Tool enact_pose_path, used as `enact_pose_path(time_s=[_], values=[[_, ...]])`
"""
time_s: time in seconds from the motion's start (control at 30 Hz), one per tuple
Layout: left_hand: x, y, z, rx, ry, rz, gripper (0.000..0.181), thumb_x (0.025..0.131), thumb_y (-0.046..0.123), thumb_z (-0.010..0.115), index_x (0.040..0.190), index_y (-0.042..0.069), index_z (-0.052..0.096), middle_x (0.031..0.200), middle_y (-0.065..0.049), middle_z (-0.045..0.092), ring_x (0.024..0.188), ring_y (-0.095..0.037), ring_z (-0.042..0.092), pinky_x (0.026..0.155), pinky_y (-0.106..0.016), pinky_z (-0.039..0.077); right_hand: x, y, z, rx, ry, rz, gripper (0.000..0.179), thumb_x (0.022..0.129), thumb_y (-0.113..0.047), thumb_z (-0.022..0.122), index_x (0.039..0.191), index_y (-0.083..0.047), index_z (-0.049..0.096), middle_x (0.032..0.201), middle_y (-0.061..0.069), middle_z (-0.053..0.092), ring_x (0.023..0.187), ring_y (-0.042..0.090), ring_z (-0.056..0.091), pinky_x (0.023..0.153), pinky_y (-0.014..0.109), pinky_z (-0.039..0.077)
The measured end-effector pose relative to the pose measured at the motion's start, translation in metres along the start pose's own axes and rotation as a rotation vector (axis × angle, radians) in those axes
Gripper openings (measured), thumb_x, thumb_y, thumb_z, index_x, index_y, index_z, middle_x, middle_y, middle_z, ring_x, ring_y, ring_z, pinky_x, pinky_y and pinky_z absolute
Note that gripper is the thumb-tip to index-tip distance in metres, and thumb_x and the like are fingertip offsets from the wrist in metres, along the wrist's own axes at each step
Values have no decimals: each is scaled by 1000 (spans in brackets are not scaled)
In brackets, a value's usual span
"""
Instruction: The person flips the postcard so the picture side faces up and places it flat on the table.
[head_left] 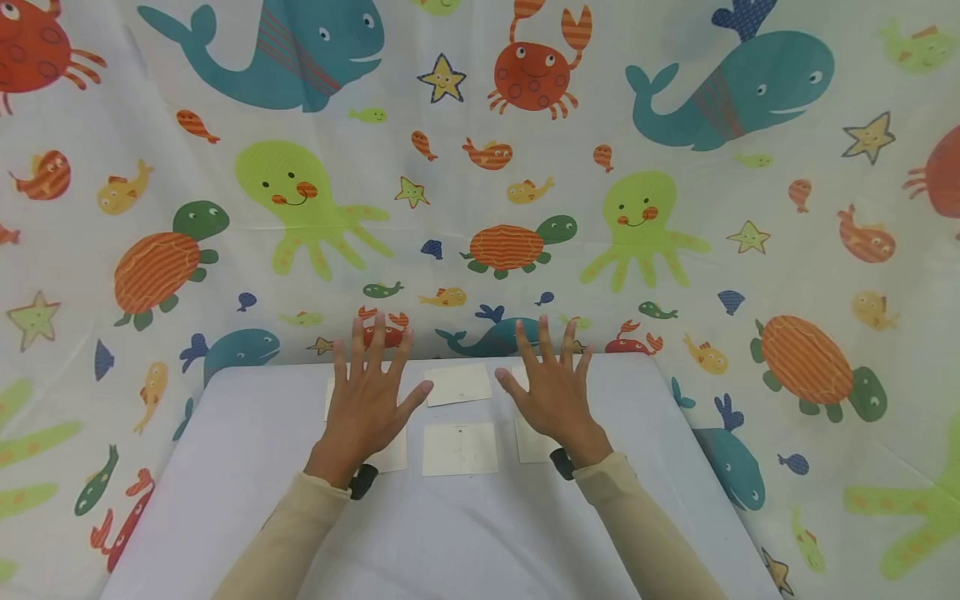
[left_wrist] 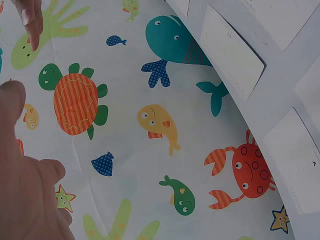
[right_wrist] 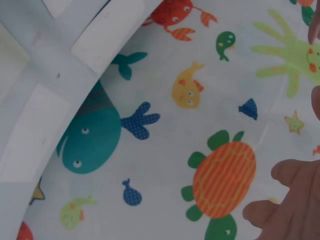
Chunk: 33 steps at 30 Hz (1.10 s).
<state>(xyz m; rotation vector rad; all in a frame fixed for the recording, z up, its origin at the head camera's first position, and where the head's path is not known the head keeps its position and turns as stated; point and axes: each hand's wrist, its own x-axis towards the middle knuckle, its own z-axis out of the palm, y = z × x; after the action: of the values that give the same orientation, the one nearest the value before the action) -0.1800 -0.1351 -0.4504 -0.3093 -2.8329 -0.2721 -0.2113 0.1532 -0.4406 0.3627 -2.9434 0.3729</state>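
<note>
Six pale cards (head_left: 393,454), as far as they can be counted past the hands, lie flat on the white tabletop (head_left: 450,533) in two loose rows. With 12 o'clock pointing away from the person, the far middle card (head_left: 457,385) sits at 12 from the near middle card (head_left: 460,454) and is turned slightly askew; the others lie toward 9 and 3, partly covered from the head view.

The cards look thin and light, probably stiff enough to keep flat when lifted yet easy to bend or crease. Lying flush, they would likely slide under a push; a pinch at a corner or a long edge seems the best hold, with a fingertip drawing the edge up first.

Both hands are released, fingers spread and straight, grasping nothing. The left hand (head_left: 367,404) points its fingers toward 12 and its thumb toward 2; the right hand (head_left: 553,396) aims its fingers between 11 and 12, its thumb toward 10. Backs face up, and the hands appear raised above the cards: both wrist views show fingers against the printed cloth (head_left: 465,192), well apart from the cards. The forearms reach in from 7 and 5 o'clock.
</note>
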Motion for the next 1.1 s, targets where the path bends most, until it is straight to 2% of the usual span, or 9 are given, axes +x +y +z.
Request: enact_pose_path(time_s=[0.4,0.57,0.7,0.8,0.97,1.1], values=[[-5,-5,-1,-22,-7,-15,88,102,67,51,170,18,25,180,-20,-1,165,-47,-12,126,-75,-4,-1,-9,6,7,38,-22,82,105,-67,45,171,-29,17,179,18,8,160,57,-11,121,81,-1],[-9,-8,-2,-41,1,-26,87,103,66,51,170,18,25,180,-19,-1,165,-45,-11,127,-73,-4,-3,-15,11,29,72,-27,81,104,-65,50,171,-30,20,177,20,17,160,60,5,123,79,4],[-11,-11,-1,-53,7,-39,86,103,65,51,171,19,23,180,-19,0,165,-44,-11,127,-72,-5,-4,-21,14,60,130,-52,79,104,-61,55,170,-28,26,173,22,30,158,59,22,124,77,15],[-13,-13,-1,-53,9,-50,85,103,64,51,171,20,23,180,-20,2,165,-44,-11,127,-71,-8,-4,-25,17,80,166,-69,78,103,-57,60,169,-26,30,170,23,36,156,57,29,122,76,23],[-16,-18,0,-47,20,-59,82,104,62,53,170,19,27,178,-23,11,165,-47,-5,128,-70,-7,-3,-32,24,96,178,-64,78,101,-55,64,168,-27,33,166,24,42,153,55,35,117,74,33],[-20,-24,2,-45,18,-65,81,105,59,54,169,19,27,178,-22,11,165,-48,-1,129,-69,-4,-3,-37,30,117,170,-58,78,101,-54,65,167,-30,34,162,23,46,148,49,41,110,69,44]])
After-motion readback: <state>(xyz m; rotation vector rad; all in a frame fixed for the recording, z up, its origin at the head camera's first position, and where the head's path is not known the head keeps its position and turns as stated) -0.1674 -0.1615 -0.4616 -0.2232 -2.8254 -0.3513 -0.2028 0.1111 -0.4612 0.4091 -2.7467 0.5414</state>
